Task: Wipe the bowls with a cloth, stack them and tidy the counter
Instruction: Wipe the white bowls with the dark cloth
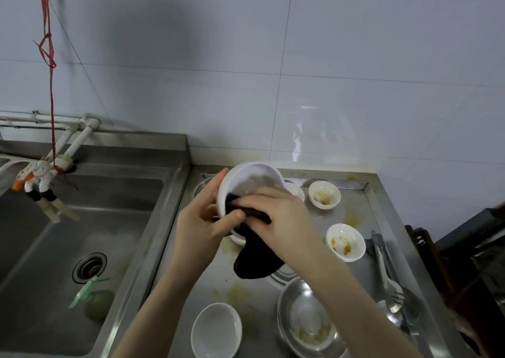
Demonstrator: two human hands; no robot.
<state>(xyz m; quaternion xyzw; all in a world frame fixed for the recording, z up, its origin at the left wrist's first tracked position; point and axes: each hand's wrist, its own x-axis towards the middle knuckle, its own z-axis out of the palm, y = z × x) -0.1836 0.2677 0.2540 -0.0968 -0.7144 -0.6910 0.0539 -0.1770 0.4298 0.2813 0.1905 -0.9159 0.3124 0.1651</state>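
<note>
White bowl (247,182) sits tilted above the counter (273,294); my left hand (203,221) clamps its rim so my right hand (276,215), closed on the black cloth (252,259), can scrub inside.

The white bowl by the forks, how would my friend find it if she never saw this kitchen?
Start at the steel counter right of the sink. Along its right edge lie forks and spoons; the small white bowl sits just left of them. It has orange-yellow food smears inside, unlike the clean bowl at the near edge, and it is nearer than the other smeared bowl by the wall.
</note>
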